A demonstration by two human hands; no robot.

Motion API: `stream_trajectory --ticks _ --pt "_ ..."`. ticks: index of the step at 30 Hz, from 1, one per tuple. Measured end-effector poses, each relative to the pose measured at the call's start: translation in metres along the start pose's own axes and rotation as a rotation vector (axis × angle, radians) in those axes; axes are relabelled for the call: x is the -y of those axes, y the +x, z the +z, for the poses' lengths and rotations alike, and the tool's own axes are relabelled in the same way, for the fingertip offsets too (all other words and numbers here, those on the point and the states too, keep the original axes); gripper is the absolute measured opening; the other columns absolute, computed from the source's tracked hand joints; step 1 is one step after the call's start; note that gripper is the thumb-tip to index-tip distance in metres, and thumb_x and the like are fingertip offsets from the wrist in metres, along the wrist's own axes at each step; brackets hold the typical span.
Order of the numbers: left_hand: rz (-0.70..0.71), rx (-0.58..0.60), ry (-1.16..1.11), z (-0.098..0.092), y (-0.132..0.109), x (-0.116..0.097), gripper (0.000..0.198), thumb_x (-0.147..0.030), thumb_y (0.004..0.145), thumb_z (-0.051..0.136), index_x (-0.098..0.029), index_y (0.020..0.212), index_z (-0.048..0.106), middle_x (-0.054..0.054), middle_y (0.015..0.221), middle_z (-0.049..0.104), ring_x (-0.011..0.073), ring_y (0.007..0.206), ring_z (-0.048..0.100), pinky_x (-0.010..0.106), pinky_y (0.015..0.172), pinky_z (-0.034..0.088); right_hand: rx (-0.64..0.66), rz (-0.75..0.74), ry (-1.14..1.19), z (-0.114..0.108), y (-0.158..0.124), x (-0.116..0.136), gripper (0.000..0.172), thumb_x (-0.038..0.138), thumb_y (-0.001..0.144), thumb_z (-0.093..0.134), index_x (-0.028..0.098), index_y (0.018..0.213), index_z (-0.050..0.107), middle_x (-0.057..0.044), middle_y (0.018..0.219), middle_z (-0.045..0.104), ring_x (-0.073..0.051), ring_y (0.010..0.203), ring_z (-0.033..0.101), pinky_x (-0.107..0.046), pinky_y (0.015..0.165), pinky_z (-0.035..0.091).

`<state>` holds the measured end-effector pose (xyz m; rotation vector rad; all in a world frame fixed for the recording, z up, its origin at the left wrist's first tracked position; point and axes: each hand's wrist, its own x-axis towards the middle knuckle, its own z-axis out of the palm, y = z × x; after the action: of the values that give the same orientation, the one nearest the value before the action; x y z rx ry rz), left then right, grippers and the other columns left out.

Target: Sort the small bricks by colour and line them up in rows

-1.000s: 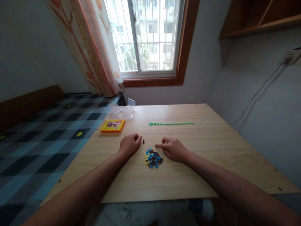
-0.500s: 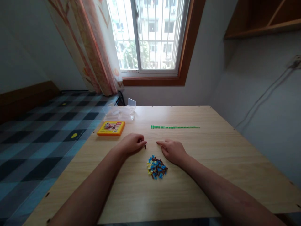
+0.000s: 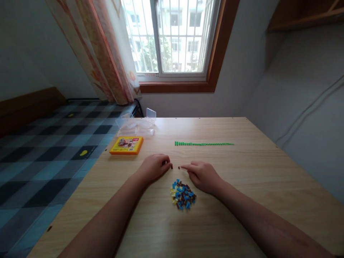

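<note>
My left hand (image 3: 158, 166) rests on the wooden table with its thumb and fingers pinched together. At their tips a small dark brown block (image 3: 171, 166) stands on end. My right hand (image 3: 203, 174) comes in from the other side, index finger stretched out and the remaining fingers partly curled. Just off that fingertip lies a tiny brown piece (image 3: 178, 167); a thin gap seems to part them. Closer to me, below both hands, is a loose pile of small blue, brown and pale yellow blocks (image 3: 184, 195).
Beyond my hands runs a long row of small green blocks (image 3: 199, 144). A yellow-orange box (image 3: 126, 146) lies at the left, with clear plastic packaging (image 3: 137, 126) behind it. A bed with a checked cover (image 3: 53, 157) adjoins the table's left side.
My left hand has shifted slightly right with the brown block. A tiny brown piece now shows on the table in front of my right index finger. The view has tilted a little.
</note>
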<state>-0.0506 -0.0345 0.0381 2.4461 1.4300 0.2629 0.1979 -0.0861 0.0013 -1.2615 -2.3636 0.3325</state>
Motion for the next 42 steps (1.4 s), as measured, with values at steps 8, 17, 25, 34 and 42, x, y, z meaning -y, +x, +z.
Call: stream_trajectory --ticks 8,17,25,34,42 --pt "0.123 0.040 -0.069 0.000 -0.008 -0.015 0.023 -0.035 0.088 0.059 -0.019 0.074 0.068 0.004 0.073 0.068 0.0153 0.066 0.055 0.027 0.061 0.035 0.002 -0.259 0.224 -0.004 -0.013 -0.002 0.037 0.009 0.089 0.052 0.028 0.109 0.078 -0.004 0.085 0.065 -0.015 0.079 0.061 -0.026 0.073 0.046" --pt "0.170 0.083 0.012 0.004 -0.011 -0.025 0.025 -0.040 0.082 0.066 -0.019 0.067 0.063 0.002 0.067 0.064 0.0149 0.061 0.051 0.028 0.057 0.029 0.041 -0.317 0.214 -0.008 -0.012 0.003 0.039 0.013 0.088 0.057 0.031 0.117 0.075 -0.003 0.087 0.065 -0.014 0.076 0.060 -0.026 0.070 0.044" --pt "0.160 0.129 0.014 0.005 -0.010 -0.028 0.027 -0.044 0.078 0.070 -0.020 0.067 0.063 0.001 0.067 0.064 0.0162 0.062 0.053 0.029 0.057 0.030 0.085 -0.328 0.165 -0.010 -0.011 0.002 0.040 0.014 0.088 0.056 0.033 0.116 0.075 -0.003 0.087 0.065 -0.014 0.073 0.059 -0.026 0.068 0.044" --pt "0.132 0.204 -0.007 -0.006 -0.013 -0.022 0.020 -0.036 0.079 0.065 -0.021 0.066 0.063 0.001 0.066 0.064 0.0161 0.061 0.051 0.029 0.058 0.032 0.061 -0.296 0.227 -0.012 -0.011 -0.012 0.042 0.010 0.085 0.054 0.028 0.115 0.076 -0.004 0.090 0.066 -0.014 0.077 0.060 -0.026 0.070 0.046" --pt "0.096 0.120 0.074 0.002 -0.010 -0.034 0.032 -0.049 0.081 0.068 -0.021 0.066 0.064 0.004 0.068 0.065 0.0198 0.067 0.059 0.031 0.060 0.034 0.104 -0.315 0.210 -0.015 -0.011 -0.006 0.042 0.010 0.081 0.055 0.030 0.110 0.078 -0.003 0.086 0.065 -0.013 0.071 0.058 -0.026 0.066 0.044"
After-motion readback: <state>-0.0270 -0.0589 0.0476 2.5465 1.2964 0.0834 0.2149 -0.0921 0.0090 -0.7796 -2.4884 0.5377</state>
